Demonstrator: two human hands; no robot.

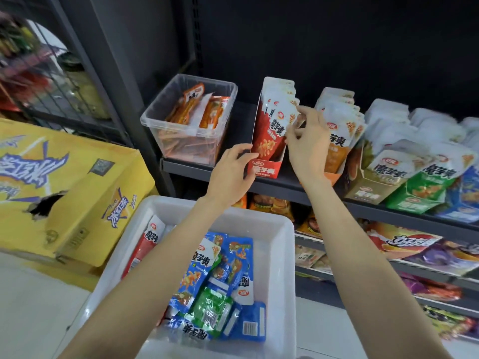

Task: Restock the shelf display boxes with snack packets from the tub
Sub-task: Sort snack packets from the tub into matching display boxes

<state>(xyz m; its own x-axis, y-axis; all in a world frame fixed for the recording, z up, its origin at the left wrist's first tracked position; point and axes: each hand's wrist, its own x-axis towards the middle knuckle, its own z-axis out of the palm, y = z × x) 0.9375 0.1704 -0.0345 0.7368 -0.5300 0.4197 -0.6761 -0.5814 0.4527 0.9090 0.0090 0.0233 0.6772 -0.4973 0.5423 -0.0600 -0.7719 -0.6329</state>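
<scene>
Both bare forearms rise from the bottom edge of the frame, crossing over the white tub (280,255) at lower centre, which holds a loose heap of snack packets (220,286) — mostly blue, one green, one red lying along its left wall. So plenty is left to shelve.

At centre frame the red display box (264,168) stands on the dark shelf (290,183), already packed with upright red-and-white packets. The left hand (232,169) steadies the box at its front left corner, thumb and fingers curled round the cardboard edge. The right hand (308,141) is at the top of the row, fingertips pinching the upper edge of the front red packet (274,125) as if squaring it in. This box looks about full; I judge the red flavour nearly done.

Right of it stand an orange box (334,151), then a tan box (368,193), a green box (414,200) and a blue one at the far right edge — all holding packets, though how full cannot be told through the blur. The blue and green ones in the tub presumably belong there.

Packets and boxes carry the large characters 魔芋爽 under a small red oval logo too small to read. A clear bin (191,120) of orange sachets sits upper left on the shelf, and the yellow carton (77,203) at left reads 冰红茶.
</scene>
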